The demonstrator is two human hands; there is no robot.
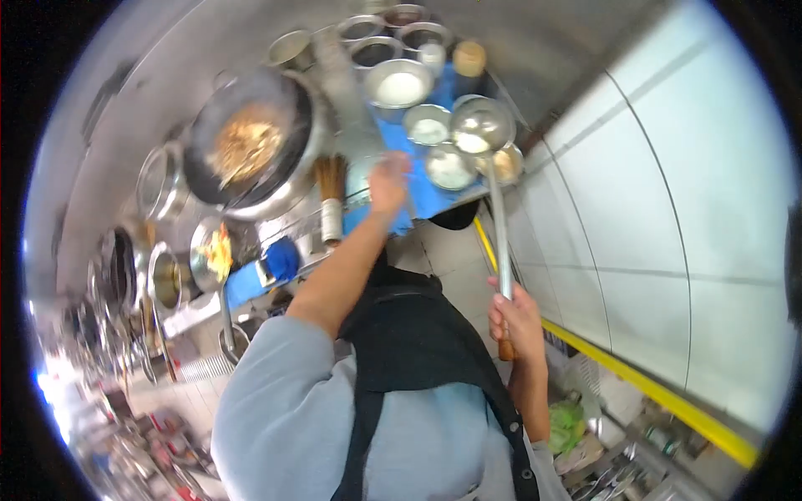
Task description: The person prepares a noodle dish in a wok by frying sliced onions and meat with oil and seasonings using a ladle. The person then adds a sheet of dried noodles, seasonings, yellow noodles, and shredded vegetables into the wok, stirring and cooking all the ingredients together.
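My right hand [518, 324] is wrapped round the wooden-ended handle of a long metal ladle [499, 225]. The ladle's bowl hangs over the seasoning containers, above or just beside a bowl of white powder [449, 167]. My left hand [389, 185], smeared by motion, is over the blue cloth [428, 194] on the counter; whether its fingers hold anything does not show. To its left lies a bamboo wok brush [331, 200] with a white-wrapped handle. Farther left, a wok [288, 179] on the stove holds browned, shredded-looking food [248, 144].
More containers stand behind the ladle, including a pot of white contents [399, 88] and a capped bottle [469, 63]. On the left, another ladle [224, 288] holds orange-yellow food near metal pots [170, 280]. A tiled wall [635, 209] bounds the right side.
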